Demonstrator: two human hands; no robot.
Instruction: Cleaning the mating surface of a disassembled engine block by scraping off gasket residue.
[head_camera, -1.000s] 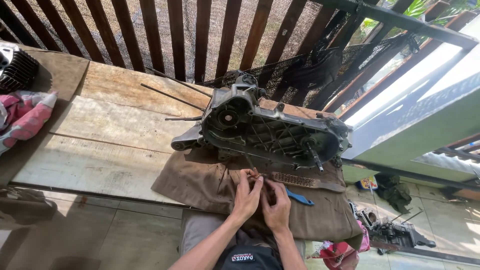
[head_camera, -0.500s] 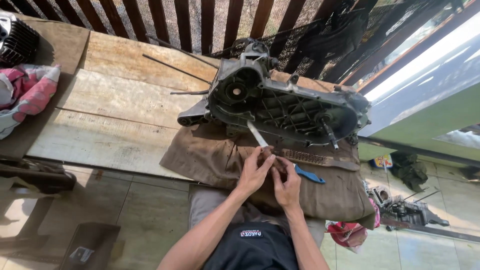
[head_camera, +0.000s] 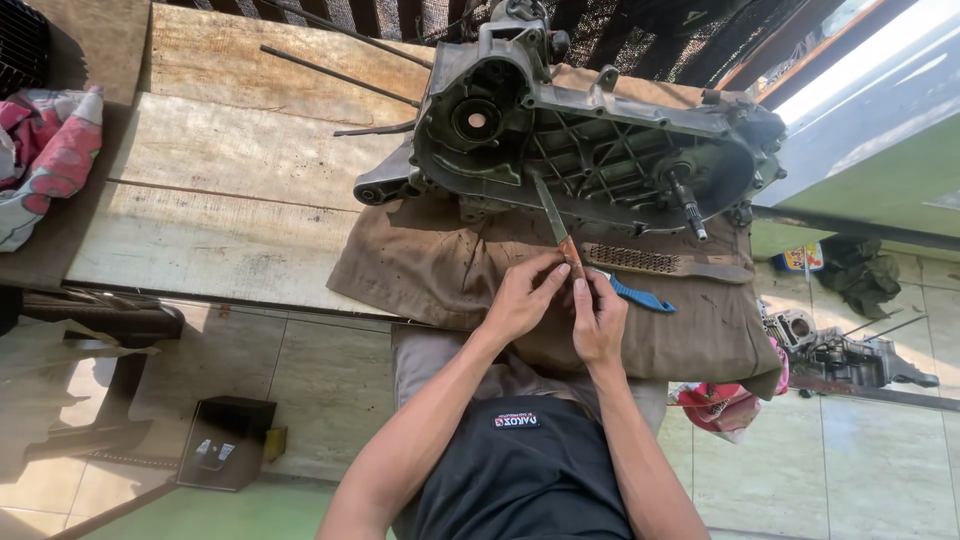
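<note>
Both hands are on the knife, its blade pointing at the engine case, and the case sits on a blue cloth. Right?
Not quite: in the head view the cloth under the engine case is brown, not blue. The left hand and right hand do hold the knife, its blade toward the case.

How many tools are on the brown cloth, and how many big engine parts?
Knife with wooden handle, held by left hand and right hand: 1
Wire brush: 1
Blue-handled tool: 1
Engine case: 1
Total: 4
</note>
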